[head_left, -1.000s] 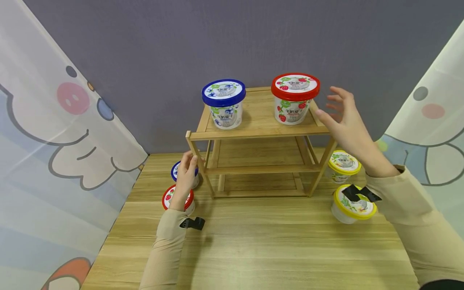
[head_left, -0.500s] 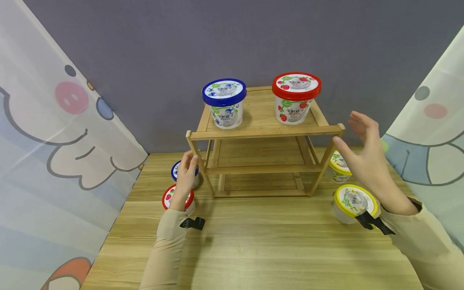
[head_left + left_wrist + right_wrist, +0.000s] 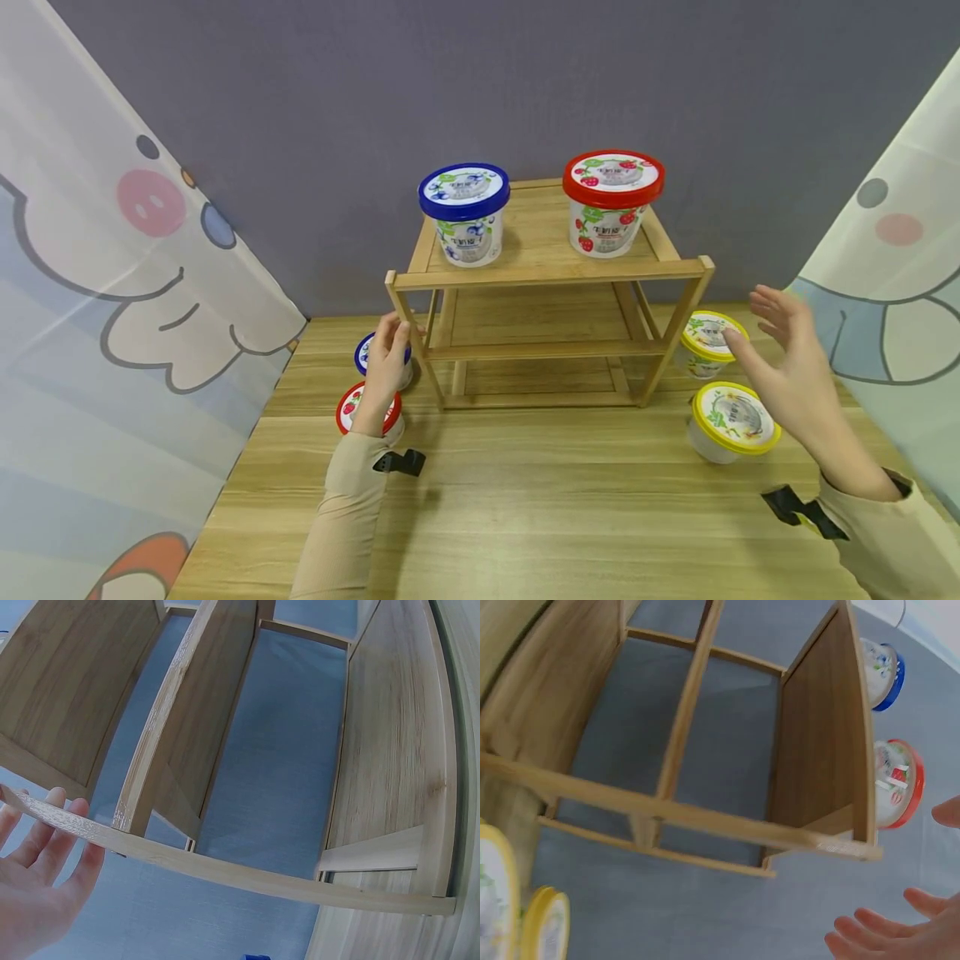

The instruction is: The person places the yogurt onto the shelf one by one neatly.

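My left hand (image 3: 386, 358) holds the left front leg of a wooden three-tier rack (image 3: 551, 271), its fingers reaching behind the leg. In the left wrist view, fingertips (image 3: 77, 808) show past that leg. My right hand (image 3: 798, 375) hangs in the air right of the rack, fingers spread, holding nothing. Near it on the table are two yellow-lidded tubs (image 3: 735, 417). On the rack's top shelf stand a blue-lidded tub (image 3: 465, 212) at left and a red-lidded tub (image 3: 611, 202) at right, both upright.
Beside the left forearm, a red-lidded tub (image 3: 352, 407) and a blue-lidded tub (image 3: 363, 352) stand on the wooden table (image 3: 540, 500), partly hidden by the hand. Cartoon-printed curtains (image 3: 112, 275) flank both sides, and a grey wall (image 3: 525, 75) rises behind.
My right hand has moved away from beside the red-lidded tub on top, going down and to the right. The left hand and the tubs have stayed in place.
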Available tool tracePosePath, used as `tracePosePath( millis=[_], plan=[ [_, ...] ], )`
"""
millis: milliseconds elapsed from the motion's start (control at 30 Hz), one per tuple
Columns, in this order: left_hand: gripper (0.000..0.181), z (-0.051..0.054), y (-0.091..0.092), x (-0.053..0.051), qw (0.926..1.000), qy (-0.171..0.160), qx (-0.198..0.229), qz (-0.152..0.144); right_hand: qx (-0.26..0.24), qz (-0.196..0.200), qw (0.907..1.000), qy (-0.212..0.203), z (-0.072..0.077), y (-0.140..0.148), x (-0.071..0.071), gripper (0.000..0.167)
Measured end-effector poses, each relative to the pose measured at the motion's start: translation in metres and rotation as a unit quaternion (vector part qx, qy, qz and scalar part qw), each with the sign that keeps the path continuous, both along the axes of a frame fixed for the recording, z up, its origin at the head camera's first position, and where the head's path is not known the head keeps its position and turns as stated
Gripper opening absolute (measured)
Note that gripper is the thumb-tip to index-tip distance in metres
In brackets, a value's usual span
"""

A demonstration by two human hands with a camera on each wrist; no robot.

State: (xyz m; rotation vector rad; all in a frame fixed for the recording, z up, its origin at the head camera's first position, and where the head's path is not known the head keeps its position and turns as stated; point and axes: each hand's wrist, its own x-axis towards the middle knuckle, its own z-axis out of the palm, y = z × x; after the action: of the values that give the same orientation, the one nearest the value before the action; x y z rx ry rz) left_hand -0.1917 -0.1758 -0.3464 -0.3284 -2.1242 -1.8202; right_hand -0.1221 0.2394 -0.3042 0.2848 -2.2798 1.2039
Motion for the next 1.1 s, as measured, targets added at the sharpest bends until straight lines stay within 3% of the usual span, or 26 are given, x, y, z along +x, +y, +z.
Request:
tracePosePath(
  millis=[400, 667, 900, 1100],
  plan=[
    [0.026, -0.002, 0.000, -0.001, 0.9999, 0.016, 0.001, 0.003, 0.086, 0.007, 0.9932, -0.078, -0.040, 0.027, 0.003, 0.054],
    [0.025, -0.003, 0.000, -0.002, 0.9997, 0.025, 0.003, 0.003, 0.154, 0.021, 0.9750, -0.159, -0.060, 0.043, 0.006, 0.056],
    [0.026, -0.003, 0.000, -0.001, 0.9997, 0.024, 0.004, -0.002, 0.165, 0.061, 0.9708, -0.162, -0.078, 0.053, 0.004, 0.051],
    [0.026, -0.001, 0.001, 0.000, 0.9997, 0.024, 0.005, -0.005, 0.203, 0.055, 0.9624, -0.172, -0.090, 0.060, 0.004, 0.059]
  ],
)
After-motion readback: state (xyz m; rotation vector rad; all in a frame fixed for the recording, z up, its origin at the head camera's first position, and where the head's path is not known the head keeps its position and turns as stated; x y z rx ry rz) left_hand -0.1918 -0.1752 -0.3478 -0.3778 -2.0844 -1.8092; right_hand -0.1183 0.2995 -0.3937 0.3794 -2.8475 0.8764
